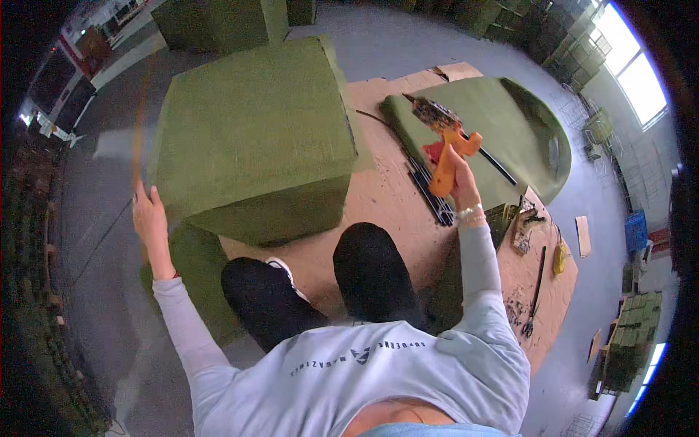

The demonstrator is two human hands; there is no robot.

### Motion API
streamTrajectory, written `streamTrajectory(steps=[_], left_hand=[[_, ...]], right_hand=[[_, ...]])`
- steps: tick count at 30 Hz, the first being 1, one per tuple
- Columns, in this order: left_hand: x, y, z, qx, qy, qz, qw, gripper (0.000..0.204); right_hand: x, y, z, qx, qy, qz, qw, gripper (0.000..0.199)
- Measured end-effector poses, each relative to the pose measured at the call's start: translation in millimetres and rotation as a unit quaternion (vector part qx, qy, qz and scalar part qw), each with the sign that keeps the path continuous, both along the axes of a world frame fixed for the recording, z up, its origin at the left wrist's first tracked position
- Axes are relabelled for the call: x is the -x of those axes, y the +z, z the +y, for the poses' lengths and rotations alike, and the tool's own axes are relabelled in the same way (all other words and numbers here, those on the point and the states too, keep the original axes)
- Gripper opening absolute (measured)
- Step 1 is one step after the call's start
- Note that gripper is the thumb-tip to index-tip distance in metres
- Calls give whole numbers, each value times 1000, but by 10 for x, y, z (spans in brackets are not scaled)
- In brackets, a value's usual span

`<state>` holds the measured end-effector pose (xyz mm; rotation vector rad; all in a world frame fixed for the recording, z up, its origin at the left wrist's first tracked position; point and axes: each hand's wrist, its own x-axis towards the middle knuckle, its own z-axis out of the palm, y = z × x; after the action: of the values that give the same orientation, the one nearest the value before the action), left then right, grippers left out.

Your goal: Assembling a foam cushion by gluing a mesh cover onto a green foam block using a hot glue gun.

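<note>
My right hand (464,182) is wrapped round the handle of an orange glue gun (450,149). Its front end is crusted dark, and a black glue stick (499,166) runs out of its back. The gun is held over a rounded green padded piece (495,109). At the left, my left hand (151,218) has thumb and fingers apart, beside the near left corner of a large green fabric-covered block (255,124). A faint orange line passes by its fingertips; whether it is a real strip I cannot tell. Several black glue sticks (429,193) lie between block and padded piece.
Cardboard sheets (386,197) cover the floor under the work. On the right sheet lie scissors (529,326), a thin black rod (539,280), a yellow tool (559,258) and a glue-stained piece (523,231). A blue crate (636,231) stands far right. Green blocks (211,25) stand behind.
</note>
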<state>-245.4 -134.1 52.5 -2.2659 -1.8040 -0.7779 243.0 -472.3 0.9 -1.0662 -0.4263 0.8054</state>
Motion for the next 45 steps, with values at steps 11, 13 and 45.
streamTrajectory(steps=[11,13,45], left_hand=[[251,-3,-320,57,-319,-52,945,55],[192,14,-281,72,-339,-76,935,55],[-639,207,-992,-55,-405,-78,909,23]], right_hand=[[1178,-245,-13,-127,-46,-28,990,53],[1225,-496,350,-168,-59,-50,983,51],[776,-78,-512,-30,84,-339,936,38]])
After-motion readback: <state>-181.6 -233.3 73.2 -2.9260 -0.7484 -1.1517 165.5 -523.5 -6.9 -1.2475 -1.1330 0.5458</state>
